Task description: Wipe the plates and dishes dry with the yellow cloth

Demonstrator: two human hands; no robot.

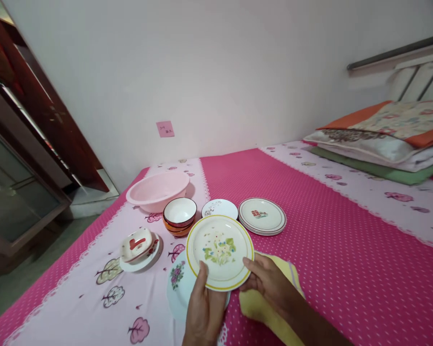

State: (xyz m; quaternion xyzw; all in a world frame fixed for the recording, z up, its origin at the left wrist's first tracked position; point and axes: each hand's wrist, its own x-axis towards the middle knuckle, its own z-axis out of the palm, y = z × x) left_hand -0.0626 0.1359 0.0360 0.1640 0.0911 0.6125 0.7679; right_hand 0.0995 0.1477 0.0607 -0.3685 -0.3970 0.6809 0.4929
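A yellow-rimmed plate (220,252) with a green leaf and flower pattern is held up between both hands, its face toward me. My left hand (204,307) grips its lower left edge, thumb on top. The lower right edge is pinched by my right hand (261,276). Below the held plate lies a pale plate with purple flowers (178,286), partly covered. A yellow cloth (261,307) rests under my right hand and forearm. Just beyond are a small white plate (220,207) and a stack of red-rimmed plates (262,216).
A pink basin (159,190) stands behind stacked bowls (180,214). To the left, a square dish (136,244) sits on a white plate (151,257). Everything lies on a pink patterned bedspread (324,254). Folded bedding and a pillow (382,139) are at the far right, against the wall.
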